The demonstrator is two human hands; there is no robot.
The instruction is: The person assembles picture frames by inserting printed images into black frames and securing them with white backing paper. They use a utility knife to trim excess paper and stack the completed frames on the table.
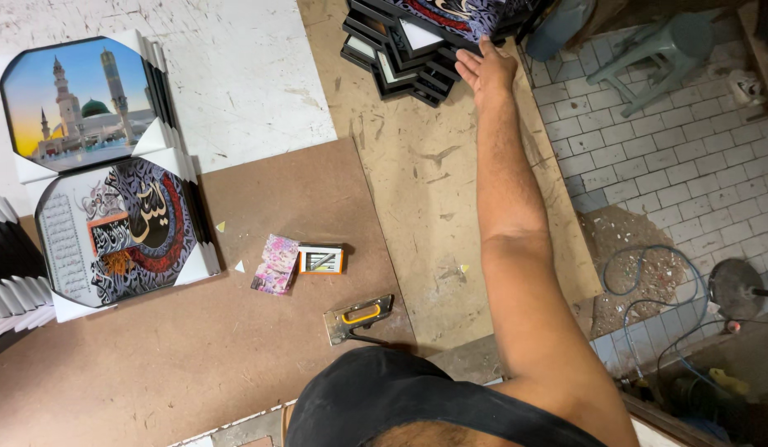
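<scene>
My right hand (pixel 484 70) is stretched far out and its fingers rest on the edge of the top picture of a stack of black-framed pictures (pixel 400 58) at the far end of the workbench. Whether the fingers grip that frame cannot be told. My left hand is out of view. On the brown board lie a metal staple gun with an orange handle (pixel 357 318) near me, a small orange box of staples (pixel 320 259) and a small pink patterned packet (pixel 276 264).
Two stacks of framed pictures with white corner guards stand at the left: a mosque scene (pixel 74 103) and a calligraphy print (pixel 119 232). Right of the bench a tiled floor holds a plastic stool (pixel 657 50), hoses (pixel 649 281) and a fan base (pixel 736 285).
</scene>
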